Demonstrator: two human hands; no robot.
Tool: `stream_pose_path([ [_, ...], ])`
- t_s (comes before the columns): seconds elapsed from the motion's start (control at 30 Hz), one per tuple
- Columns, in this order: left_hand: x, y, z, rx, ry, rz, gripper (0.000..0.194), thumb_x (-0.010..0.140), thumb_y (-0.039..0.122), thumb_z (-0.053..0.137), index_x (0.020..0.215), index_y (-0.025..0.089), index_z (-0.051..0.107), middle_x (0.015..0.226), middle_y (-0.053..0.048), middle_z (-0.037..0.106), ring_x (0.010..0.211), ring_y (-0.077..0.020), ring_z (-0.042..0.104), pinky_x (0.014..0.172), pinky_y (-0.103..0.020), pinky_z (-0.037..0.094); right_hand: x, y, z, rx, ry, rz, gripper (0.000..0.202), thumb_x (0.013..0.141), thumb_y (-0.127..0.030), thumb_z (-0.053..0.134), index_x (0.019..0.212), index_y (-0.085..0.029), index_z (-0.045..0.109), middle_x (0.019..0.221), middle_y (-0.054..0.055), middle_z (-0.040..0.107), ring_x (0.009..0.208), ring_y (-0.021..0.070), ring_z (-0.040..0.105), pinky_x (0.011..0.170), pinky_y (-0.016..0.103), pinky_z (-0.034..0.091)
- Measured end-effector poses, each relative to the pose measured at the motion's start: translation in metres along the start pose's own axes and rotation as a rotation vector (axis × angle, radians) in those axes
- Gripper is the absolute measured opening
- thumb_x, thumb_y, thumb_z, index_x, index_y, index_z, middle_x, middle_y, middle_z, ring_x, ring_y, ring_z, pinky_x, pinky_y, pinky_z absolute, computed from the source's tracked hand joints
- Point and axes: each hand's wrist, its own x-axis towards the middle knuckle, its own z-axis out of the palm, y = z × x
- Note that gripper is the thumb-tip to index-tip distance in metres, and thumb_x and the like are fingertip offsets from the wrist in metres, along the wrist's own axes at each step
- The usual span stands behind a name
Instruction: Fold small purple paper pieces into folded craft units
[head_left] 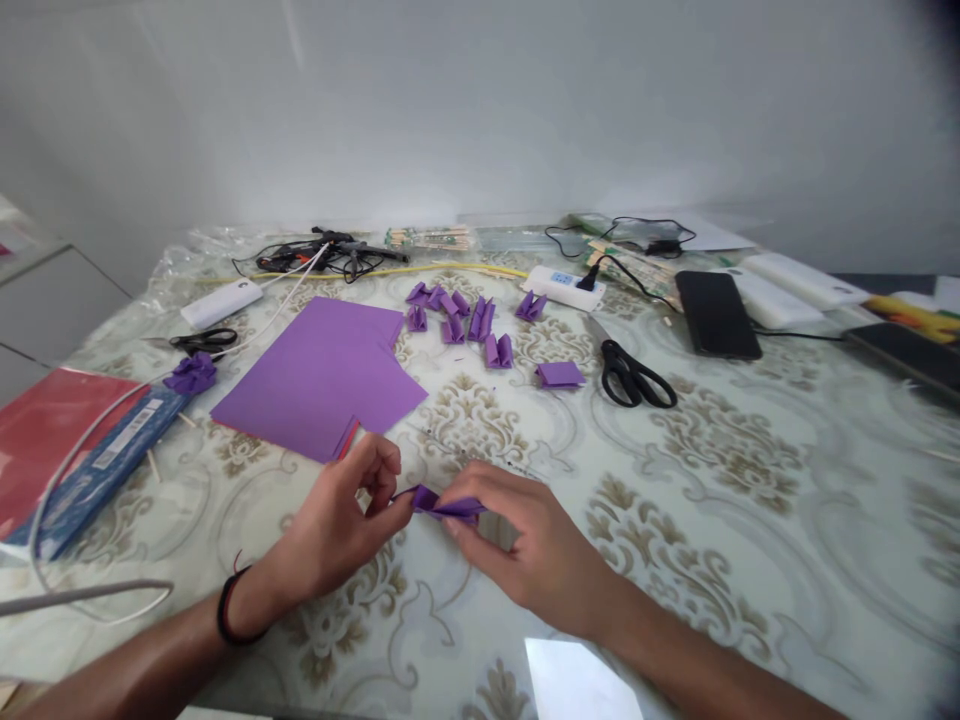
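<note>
Between my two hands is a small folded piece of purple paper [426, 498], held just above the patterned tablecloth. My left hand [352, 515] pinches its left end between thumb and fingers. On the other side, my right hand [517, 530] grips the right end, thumb below and fingers on top. Beyond my left hand lies a large purple paper sheet [315, 360] with a notch cut from its right side. Several folded purple paper pieces [480, 320] are grouped behind my hands, and a flat folded purple piece [559, 375] lies nearer the scissors.
Black-handled scissors [634, 378] lie at right, near a phone [716, 315] and a white power strip [562, 288]. At left are another pair of scissors [202, 340], a crumpled purple paper flower [191, 373], a red and blue packet [90, 450] and a white cable. Tangled black cords [330, 255] sit at the back.
</note>
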Motion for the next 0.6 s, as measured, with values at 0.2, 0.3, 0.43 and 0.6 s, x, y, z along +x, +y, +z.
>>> stream_pose_path([
  [0.2, 0.001, 0.005, -0.002, -0.009, -0.127, -0.002, 0.013, 0.103, 0.027, 0.056, 0.092, 0.020, 0.059, 0.077, 0.003, 0.058, 0.069, -0.0137, 0.054, 0.064, -0.025, 0.043, -0.001, 0.000, -0.001, 0.005, 0.003, -0.004, 0.012, 0.099, -0.012, 0.061, 0.099, -0.020, 0.071, 0.089, 0.003, 0.065, 0.078, 0.0172, 0.063, 0.070, 0.030, 0.050],
  [0.3, 0.002, 0.009, -0.004, -0.010, -0.205, -0.024, 0.018, 0.106, 0.026, 0.052, 0.094, 0.020, 0.064, 0.080, 0.002, 0.062, 0.073, -0.0145, 0.056, 0.067, -0.026, 0.043, -0.001, 0.000, -0.001, 0.010, 0.009, -0.010, 0.014, 0.098, -0.011, 0.061, 0.100, -0.020, 0.071, 0.089, 0.003, 0.065, 0.079, 0.0175, 0.063, 0.070, 0.030, 0.050],
  [0.43, 0.002, 0.012, -0.008, -0.021, -0.273, -0.020, 0.030, 0.111, 0.033, 0.045, 0.088, 0.020, 0.060, 0.079, 0.002, 0.058, 0.073, -0.0147, 0.054, 0.070, -0.027, 0.042, -0.001, 0.000, -0.001, 0.004, 0.014, -0.024, 0.016, 0.096, -0.008, 0.060, 0.100, -0.020, 0.071, 0.088, 0.002, 0.064, 0.078, 0.0169, 0.063, 0.071, 0.029, 0.050],
  [0.6, 0.000, 0.013, -0.009, 0.004, -0.305, -0.024, 0.040, 0.113, 0.041, 0.038, 0.083, 0.020, 0.054, 0.078, 0.002, 0.054, 0.074, -0.0155, 0.054, 0.073, -0.028, 0.044, 0.001, 0.000, -0.001, -0.033, 0.007, -0.015, 0.014, 0.098, -0.011, 0.060, 0.099, -0.019, 0.071, 0.085, 0.002, 0.065, 0.077, 0.0171, 0.062, 0.072, 0.030, 0.050],
])
